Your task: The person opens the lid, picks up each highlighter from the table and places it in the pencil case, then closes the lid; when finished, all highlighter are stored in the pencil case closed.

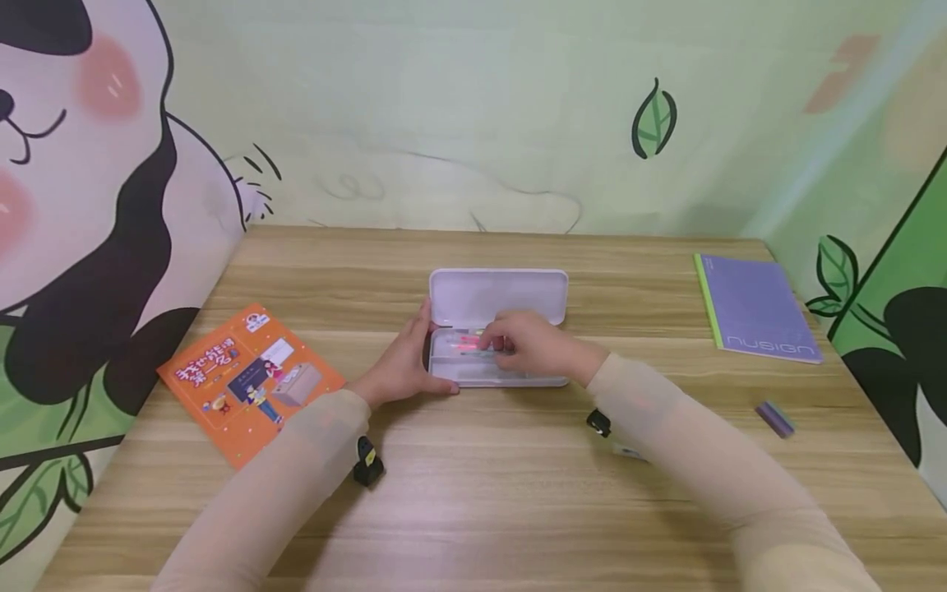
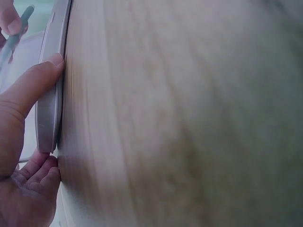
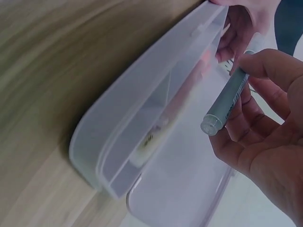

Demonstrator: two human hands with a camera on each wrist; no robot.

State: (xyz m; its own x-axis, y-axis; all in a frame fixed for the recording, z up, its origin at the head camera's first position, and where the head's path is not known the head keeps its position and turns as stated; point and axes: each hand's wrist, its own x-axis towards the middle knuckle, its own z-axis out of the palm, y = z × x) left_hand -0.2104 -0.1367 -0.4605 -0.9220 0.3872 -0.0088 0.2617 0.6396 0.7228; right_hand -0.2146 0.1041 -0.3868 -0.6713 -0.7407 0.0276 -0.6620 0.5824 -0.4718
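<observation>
A pale white-lilac pencil case (image 1: pixel 459 296) lies open on the table, its lid tipped back toward the wall. My left hand (image 1: pixel 403 358) grips the case's left end, thumb (image 2: pixel 40 78) against the front wall and fingers at the end. Over the tray, my right hand (image 1: pixel 524 341) pinches a grey-green marker pen (image 3: pixel 229 99) between thumb and fingers, above the open case. Inside the tray are a few pens, among them a pinkish-red one (image 1: pixel 468 340) and a pale yellow one (image 3: pixel 147 147). My right hand hides part of the tray.
An orange booklet (image 1: pixel 222 403) lies at the left, partly under my left forearm. A purple notebook (image 1: pixel 762 308) is at the far right, with a small dark purple block (image 1: pixel 774 419) nearer. A small pale item (image 1: pixel 630 452) shows beside my right sleeve. The painted wall bounds the table's back.
</observation>
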